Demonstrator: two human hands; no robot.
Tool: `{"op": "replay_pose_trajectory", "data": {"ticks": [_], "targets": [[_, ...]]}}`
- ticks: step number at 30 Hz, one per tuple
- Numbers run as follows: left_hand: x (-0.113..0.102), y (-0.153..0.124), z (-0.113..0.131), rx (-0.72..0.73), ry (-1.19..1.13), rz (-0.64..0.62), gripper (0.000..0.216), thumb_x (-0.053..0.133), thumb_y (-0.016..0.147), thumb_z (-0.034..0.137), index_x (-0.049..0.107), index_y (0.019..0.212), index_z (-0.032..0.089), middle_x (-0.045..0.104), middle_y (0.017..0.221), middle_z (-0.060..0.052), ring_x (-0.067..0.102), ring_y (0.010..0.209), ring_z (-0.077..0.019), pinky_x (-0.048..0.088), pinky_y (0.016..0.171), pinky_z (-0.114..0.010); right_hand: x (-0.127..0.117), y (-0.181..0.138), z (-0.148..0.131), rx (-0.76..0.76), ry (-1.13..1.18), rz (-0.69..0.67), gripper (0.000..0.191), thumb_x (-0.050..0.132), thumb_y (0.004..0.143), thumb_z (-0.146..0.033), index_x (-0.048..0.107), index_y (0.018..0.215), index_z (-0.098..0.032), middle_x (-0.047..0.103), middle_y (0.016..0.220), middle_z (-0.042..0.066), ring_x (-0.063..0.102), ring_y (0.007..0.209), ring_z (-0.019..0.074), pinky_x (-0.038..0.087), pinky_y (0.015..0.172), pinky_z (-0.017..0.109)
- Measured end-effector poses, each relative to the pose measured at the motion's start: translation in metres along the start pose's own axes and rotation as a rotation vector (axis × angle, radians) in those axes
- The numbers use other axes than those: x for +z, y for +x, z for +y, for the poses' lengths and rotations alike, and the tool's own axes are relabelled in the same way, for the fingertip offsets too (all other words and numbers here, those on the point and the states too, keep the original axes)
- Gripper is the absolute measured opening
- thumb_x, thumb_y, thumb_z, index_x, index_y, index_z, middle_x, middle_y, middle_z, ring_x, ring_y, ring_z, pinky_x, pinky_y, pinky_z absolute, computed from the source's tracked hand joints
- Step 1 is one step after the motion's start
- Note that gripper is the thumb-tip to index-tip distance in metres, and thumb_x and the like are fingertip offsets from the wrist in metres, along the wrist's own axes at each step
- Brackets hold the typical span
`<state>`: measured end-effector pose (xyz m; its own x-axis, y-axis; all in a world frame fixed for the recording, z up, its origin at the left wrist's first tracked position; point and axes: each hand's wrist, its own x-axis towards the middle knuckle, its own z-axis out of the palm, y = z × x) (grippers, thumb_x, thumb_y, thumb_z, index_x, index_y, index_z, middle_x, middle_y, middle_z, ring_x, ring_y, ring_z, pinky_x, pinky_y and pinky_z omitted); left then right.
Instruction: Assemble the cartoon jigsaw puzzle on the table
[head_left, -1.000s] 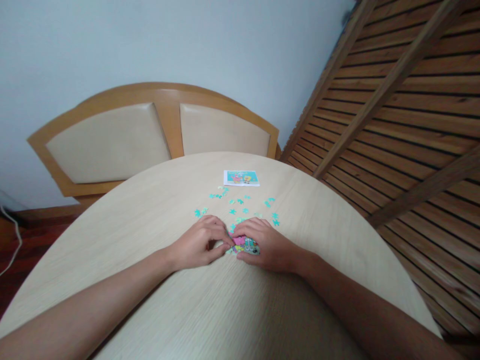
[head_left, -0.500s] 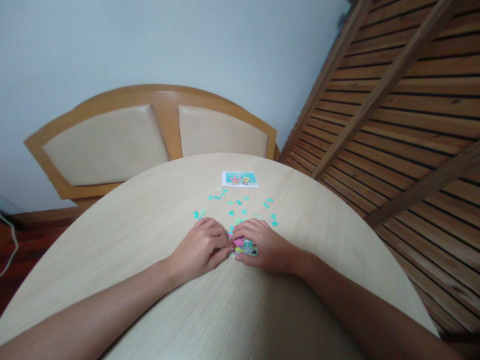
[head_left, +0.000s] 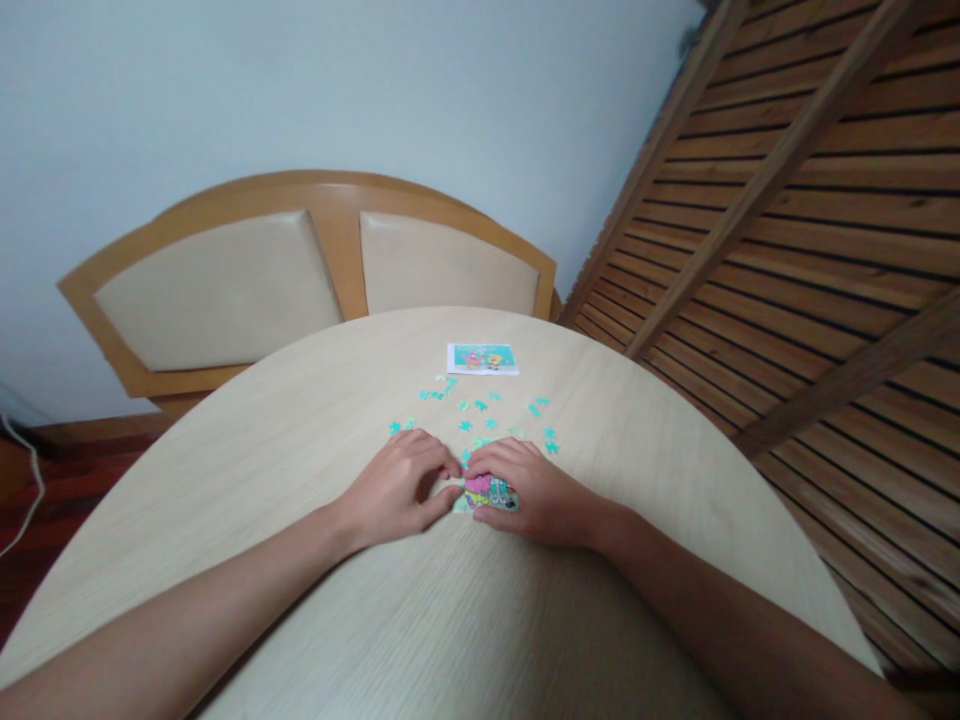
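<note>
A partly joined jigsaw puzzle [head_left: 495, 491] lies flat on the table, showing pink, yellow and teal cartoon parts. My right hand [head_left: 536, 492] spans it from the right, its fingers on the far edge and its thumb on the near edge, covering part of the picture. At the puzzle's left edge is my left hand [head_left: 401, 485], fingers curved and the thumb apart from the index finger, with nothing visible between them. The thumb tip is close to the puzzle; whether it touches, I cannot tell. Loose teal puzzle pieces [head_left: 466, 426] are scattered just beyond both hands.
A picture card [head_left: 484, 359] with two cartoon figures lies beyond the pieces on the round wooden table [head_left: 315, 400]. Behind the table stands a padded bench back [head_left: 349, 250] against the wall. A slatted wooden panel [head_left: 810, 230] rises on the right.
My left hand has drawn slightly left, and its thumb and index finger have parted, uncovering more of the puzzle's left edge. My right hand stays in place on the puzzle.
</note>
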<state>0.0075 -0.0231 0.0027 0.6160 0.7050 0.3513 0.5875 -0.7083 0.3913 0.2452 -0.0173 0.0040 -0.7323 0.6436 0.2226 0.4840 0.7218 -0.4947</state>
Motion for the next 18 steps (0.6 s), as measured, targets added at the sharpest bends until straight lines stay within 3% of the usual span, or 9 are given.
{"op": "replay_pose_trajectory", "data": {"ticks": [5,11,16,18], "targets": [[-0.001,-0.001,-0.001,0.003,0.017,-0.037,0.026,0.067,0.085,0.035,0.063,0.107,0.021,0.066,0.106,-0.008,0.058,0.104,-0.0272,0.044,0.094,-0.042,0.0,0.0,0.0,0.005,0.001,0.005,0.032,0.075,0.083,-0.034,0.064,0.111,-0.022,0.068,0.12,0.007,0.058,0.115,0.0257,0.039,0.101,0.044],[-0.003,0.001,-0.002,-0.004,0.006,0.014,0.022,0.063,0.087,0.032,0.061,0.105,0.021,0.066,0.105,-0.007,0.058,0.102,-0.0258,0.045,0.093,-0.042,0.0,0.0,0.0,-0.009,-0.019,-0.001,0.03,0.074,0.085,-0.035,0.065,0.11,-0.021,0.068,0.119,0.007,0.057,0.115,0.0249,0.039,0.102,0.044],[-0.008,0.005,-0.026,-0.202,0.067,0.206,0.016,0.051,0.092,0.028,0.061,0.101,0.019,0.066,0.102,-0.008,0.058,0.098,-0.0255,0.047,0.09,-0.045,-0.002,-0.001,0.001,-0.014,-0.013,-0.007,0.03,0.073,0.086,-0.038,0.066,0.111,-0.022,0.068,0.121,0.008,0.057,0.117,0.0254,0.038,0.102,0.044],[-0.009,0.004,-0.036,-0.292,0.118,0.219,0.017,0.051,0.09,0.026,0.061,0.102,0.019,0.067,0.102,-0.009,0.059,0.099,-0.0268,0.047,0.091,-0.046,-0.002,-0.001,0.002,-0.016,-0.015,-0.012,0.032,0.073,0.086,-0.038,0.066,0.113,-0.022,0.067,0.122,0.008,0.057,0.118,0.0254,0.038,0.103,0.045]]}}
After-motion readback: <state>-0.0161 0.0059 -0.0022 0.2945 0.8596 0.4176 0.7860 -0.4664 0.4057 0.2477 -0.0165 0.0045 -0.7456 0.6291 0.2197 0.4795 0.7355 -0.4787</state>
